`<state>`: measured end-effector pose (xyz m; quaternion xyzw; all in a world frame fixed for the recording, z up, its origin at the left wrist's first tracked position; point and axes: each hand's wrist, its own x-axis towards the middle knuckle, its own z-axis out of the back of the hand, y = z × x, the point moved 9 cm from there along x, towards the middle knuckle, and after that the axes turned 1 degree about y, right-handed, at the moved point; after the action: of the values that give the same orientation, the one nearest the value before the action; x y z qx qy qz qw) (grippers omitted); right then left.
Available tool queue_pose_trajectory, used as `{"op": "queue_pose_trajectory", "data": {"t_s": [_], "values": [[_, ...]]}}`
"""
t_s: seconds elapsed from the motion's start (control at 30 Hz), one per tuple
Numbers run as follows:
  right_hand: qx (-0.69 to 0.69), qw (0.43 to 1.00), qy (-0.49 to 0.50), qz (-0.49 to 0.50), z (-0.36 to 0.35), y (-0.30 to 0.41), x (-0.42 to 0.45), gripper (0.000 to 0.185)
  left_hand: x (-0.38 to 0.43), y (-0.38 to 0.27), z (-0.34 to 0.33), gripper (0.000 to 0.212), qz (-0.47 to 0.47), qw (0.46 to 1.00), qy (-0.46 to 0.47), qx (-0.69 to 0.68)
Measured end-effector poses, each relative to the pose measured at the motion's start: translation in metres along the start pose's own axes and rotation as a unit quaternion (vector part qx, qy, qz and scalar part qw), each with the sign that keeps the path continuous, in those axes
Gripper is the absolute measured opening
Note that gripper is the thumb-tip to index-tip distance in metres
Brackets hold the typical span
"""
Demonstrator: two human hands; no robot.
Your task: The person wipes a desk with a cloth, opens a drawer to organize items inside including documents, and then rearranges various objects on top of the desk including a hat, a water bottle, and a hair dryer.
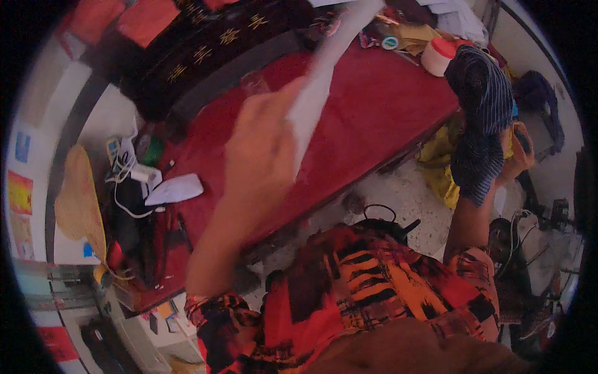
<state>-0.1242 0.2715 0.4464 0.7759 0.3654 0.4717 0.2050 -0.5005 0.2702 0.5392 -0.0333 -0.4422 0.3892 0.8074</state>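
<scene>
My left hand [264, 135] grips a long white sheet [317, 98], which looks like paper and is blurred. It is raised above a red tabletop [373, 103], with the sheet slanting up toward the far edge. Off to the right, my right hand [518, 147] holds a dark blue cloth with thin pale stripes [481, 98]. The cloth hangs bunched over the wrist and hides part of that hand. Close beyond the cloth stands a white jar with a red lid [437, 56].
A black panel with gold characters [224, 42] lines the table's back. White cables and a charger [142, 173] lie at the left end, beside a folded white paper [180, 188] and a tan hand fan [79, 201]. A yellow bag [439, 163] hangs below the right edge.
</scene>
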Motion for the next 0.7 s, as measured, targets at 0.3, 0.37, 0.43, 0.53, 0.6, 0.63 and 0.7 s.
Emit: {"op": "queue_pose_trajectory", "data": {"t_s": [0.3, 0.37, 0.43, 0.53, 0.6, 0.63, 0.7], "values": [[0.059, 0.996, 0.042, 0.041, 0.019, 0.028, 0.024, 0.042, 0.004, 0.001, -0.230, 0.035, -0.094, 0.951, 0.246, 0.162], [0.062, 0.997, 0.024, 0.037, 0.031, 0.027, 0.031, 0.043, 0.004, 0.015, -0.244, 0.040, -0.017, 0.950, 0.277, 0.144], [0.062, 0.998, -0.002, 0.019, 0.043, 0.020, 0.038, 0.044, 0.010, 0.016, -0.256, 0.042, -0.015, 0.951, 0.278, 0.134], [0.045, 0.994, -0.083, -0.056, 0.071, -0.016, 0.046, 0.046, 0.017, 0.024, -0.271, 0.043, -0.008, 0.955, 0.266, 0.129], [-0.031, 0.979, -0.172, -0.105, 0.102, -0.042, 0.048, 0.045, 0.019, 0.027, -0.277, 0.042, -0.010, 0.958, 0.257, 0.127], [-0.033, 0.979, -0.173, -0.104, 0.109, -0.045, 0.050, 0.045, 0.021, 0.025, -0.279, 0.042, -0.022, 0.961, 0.246, 0.128], [-0.076, 0.980, -0.166, -0.079, 0.081, -0.042, 0.055, 0.041, 0.019, 0.027, -0.274, 0.042, -0.024, 0.963, 0.236, 0.131]]}}
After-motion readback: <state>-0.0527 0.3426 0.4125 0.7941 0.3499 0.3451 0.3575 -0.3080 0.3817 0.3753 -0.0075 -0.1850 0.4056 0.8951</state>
